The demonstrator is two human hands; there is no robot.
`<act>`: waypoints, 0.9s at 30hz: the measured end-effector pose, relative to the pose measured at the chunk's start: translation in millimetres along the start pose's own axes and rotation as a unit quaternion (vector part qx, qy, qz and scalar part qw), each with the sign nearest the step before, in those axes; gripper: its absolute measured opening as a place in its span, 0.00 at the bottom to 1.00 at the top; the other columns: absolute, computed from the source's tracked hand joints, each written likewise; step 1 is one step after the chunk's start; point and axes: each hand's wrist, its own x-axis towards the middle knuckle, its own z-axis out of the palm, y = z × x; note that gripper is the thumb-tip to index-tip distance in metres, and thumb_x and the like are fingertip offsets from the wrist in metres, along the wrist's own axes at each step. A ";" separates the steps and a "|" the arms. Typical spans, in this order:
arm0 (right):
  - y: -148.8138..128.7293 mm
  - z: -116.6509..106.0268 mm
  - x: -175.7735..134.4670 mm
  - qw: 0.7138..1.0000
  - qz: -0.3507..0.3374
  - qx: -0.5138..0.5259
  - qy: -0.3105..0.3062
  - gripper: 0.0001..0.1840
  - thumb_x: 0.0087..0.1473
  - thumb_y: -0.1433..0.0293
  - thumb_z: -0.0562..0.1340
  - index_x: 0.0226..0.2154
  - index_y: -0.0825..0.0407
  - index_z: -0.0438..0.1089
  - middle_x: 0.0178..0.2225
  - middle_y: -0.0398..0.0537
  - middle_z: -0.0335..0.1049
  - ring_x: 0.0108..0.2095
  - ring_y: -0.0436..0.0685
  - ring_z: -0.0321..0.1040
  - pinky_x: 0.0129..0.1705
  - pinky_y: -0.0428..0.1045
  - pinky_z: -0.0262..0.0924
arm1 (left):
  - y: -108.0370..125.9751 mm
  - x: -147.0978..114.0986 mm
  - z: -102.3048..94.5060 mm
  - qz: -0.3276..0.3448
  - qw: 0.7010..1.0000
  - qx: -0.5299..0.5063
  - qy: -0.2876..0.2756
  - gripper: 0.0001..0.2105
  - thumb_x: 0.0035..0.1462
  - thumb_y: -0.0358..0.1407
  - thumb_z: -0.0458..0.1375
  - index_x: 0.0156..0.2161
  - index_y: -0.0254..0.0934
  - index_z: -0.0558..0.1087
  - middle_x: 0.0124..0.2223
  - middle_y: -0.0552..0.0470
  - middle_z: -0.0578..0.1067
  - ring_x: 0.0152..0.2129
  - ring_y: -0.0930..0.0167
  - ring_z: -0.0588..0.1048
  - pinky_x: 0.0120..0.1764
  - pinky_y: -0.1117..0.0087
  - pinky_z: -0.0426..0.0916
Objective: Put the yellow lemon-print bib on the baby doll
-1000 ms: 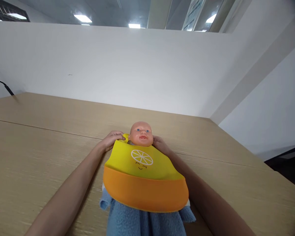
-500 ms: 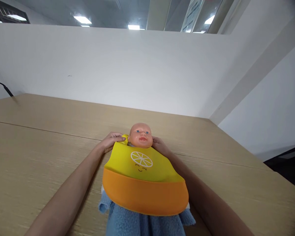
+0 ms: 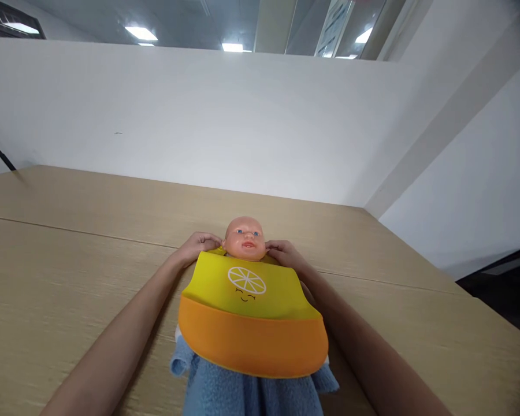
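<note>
A baby doll (image 3: 244, 236) with a bald head lies face up on the table, dressed in blue fleecy clothing (image 3: 225, 390). Over its chest is a yellow bib (image 3: 277, 292) with an orange pocket, a white citrus slice and a smiling face printed on it. My left hand (image 3: 198, 247) is closed on the bib's neck strap at the left of the doll's neck, fingertips partly behind the head. At the opposite side, my right hand (image 3: 287, 256) has its fingers pinched by the neck over the bib's other strap; their tips are partly hidden.
The wood-grain table (image 3: 91, 202) has a seam running across it. A white partition (image 3: 221, 121) rises behind its far edge. One black cable (image 3: 4, 158) reaches the table's far left corner, and a dark object (image 3: 502, 283) stands at the right.
My right hand has come out a little from behind the doll's head, showing more fingers. The yellow strap at my left hand is less visible, lower and closer behind the neck.
</note>
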 end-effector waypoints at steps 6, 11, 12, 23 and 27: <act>8.4 -13.9 -7.6 0.998 0.002 0.024 -0.050 0.16 0.46 0.70 0.54 0.31 0.54 0.77 0.38 0.47 0.76 0.37 0.56 0.70 0.39 0.48 0.63 | -3.3 4.0 -10.5 0.001 0.996 0.086 0.021 0.13 0.39 0.31 0.51 0.27 0.33 0.78 0.33 0.48 0.79 0.32 0.65 0.75 0.37 0.67 0.66; 5.4 -26.0 -15.3 0.993 -0.032 0.002 -0.112 0.13 0.48 0.68 0.58 0.33 0.51 0.77 0.43 0.49 0.74 0.43 0.58 0.70 0.48 0.53 0.62 | -0.9 1.3 -16.0 -0.011 0.995 0.089 -0.036 0.12 0.38 0.32 0.57 0.31 0.34 0.78 0.36 0.48 0.80 0.33 0.65 0.75 0.40 0.65 0.67; 3.5 -28.8 -17.4 0.990 -0.025 -0.004 -0.140 0.14 0.48 0.68 0.59 0.36 0.50 0.77 0.43 0.48 0.74 0.43 0.58 0.70 0.48 0.54 0.63 | 0.7 0.1 -16.0 -0.009 0.995 0.089 -0.047 0.12 0.38 0.32 0.59 0.32 0.34 0.78 0.36 0.48 0.80 0.33 0.65 0.76 0.40 0.65 0.67; 4.6 -24.1 -25.6 0.991 0.006 0.009 -0.130 0.15 0.45 0.69 0.60 0.37 0.53 0.76 0.40 0.50 0.75 0.38 0.56 0.72 0.41 0.51 0.66 | -4.1 -9.4 -10.5 0.007 0.988 0.155 -0.027 0.06 0.39 0.34 0.58 0.22 0.33 0.75 0.23 0.53 0.74 0.21 0.72 0.70 0.26 0.72 0.62; 9.5 -14.6 -25.4 0.997 0.037 -0.019 -0.060 0.15 0.45 0.69 0.58 0.35 0.55 0.76 0.29 0.47 0.75 0.25 0.51 0.70 0.28 0.46 0.63 | -11.3 -13.9 -6.4 0.000 0.989 0.148 0.020 0.06 0.39 0.34 0.57 0.20 0.33 0.72 0.19 0.56 0.69 0.18 0.74 0.66 0.22 0.74 0.58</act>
